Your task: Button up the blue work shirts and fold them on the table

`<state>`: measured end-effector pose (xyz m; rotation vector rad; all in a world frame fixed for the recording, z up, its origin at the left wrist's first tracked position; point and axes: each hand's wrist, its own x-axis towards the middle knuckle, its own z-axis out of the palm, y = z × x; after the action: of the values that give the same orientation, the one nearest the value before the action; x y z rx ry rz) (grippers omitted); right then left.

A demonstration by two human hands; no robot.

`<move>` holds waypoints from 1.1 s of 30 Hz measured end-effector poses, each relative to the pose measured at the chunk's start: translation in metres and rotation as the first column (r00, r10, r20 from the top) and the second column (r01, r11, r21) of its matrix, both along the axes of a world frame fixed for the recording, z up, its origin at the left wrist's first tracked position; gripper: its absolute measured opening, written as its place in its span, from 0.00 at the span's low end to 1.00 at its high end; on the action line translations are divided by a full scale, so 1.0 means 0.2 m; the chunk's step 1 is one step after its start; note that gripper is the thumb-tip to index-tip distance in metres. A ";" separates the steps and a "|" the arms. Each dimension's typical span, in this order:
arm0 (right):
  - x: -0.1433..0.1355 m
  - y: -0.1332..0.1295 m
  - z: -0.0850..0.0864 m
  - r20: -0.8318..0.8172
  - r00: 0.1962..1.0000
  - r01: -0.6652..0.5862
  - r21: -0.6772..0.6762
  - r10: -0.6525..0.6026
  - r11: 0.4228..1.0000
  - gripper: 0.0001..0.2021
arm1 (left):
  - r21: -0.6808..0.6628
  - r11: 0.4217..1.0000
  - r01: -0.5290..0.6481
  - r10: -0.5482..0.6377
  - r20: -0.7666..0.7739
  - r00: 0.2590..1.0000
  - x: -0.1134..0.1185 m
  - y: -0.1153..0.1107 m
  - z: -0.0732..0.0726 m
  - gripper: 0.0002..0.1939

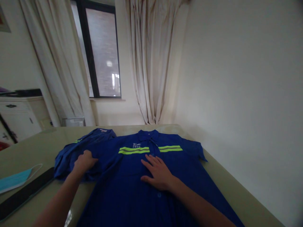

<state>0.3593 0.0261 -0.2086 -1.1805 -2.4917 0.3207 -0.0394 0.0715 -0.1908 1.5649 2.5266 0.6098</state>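
A dark blue work shirt (pixel 127 186) with yellow-green reflective stripes lies spread front side up, its collar at the far side. My right hand (pixel 157 173) rests on the middle of its chest, fingers spread, holding nothing. At the shirt's left sleeve area, my left hand (pixel 85 162) is closed, its fingers curled against blue cloth; whatever the fingertips grip is hard to make out. Beside that hand a second blue garment (pixel 67 157) lies bunched, with a small patch of reflective stripe and a pale label showing.
The greenish table (pixel 35 146) also bears a light blue face mask (pixel 15 181) and a long black object (pixel 26 194) at the left. A wall (pixel 248 94) borders the right edge. Behind are curtains (pixel 153 63), a window and a white cabinet (pixel 21 113).
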 end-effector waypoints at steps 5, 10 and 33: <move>0.04 -0.11 -0.07 0.017 0.999 0.043 -0.120 -0.041 0.992 0.34 | 0.162 0.967 0.196 -0.225 0.185 0.957 0.23 0.12 0.19 0.30; 0.01 -0.08 -0.08 -0.015 0.999 0.040 -0.114 -0.042 0.993 0.34 | 0.242 0.811 0.533 -0.583 0.416 0.698 0.67 0.14 0.16 0.29; 0.99 0.24 -0.09 -0.167 0.176 0.977 -0.095 -0.970 0.193 0.35 | -0.085 0.971 0.222 -0.224 -0.011 0.975 0.43 0.27 -0.05 0.19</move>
<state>0.5573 0.0748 -0.2256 -2.2989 -1.0495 -0.0095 0.0462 0.1262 -0.2011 1.7985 2.3105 0.4554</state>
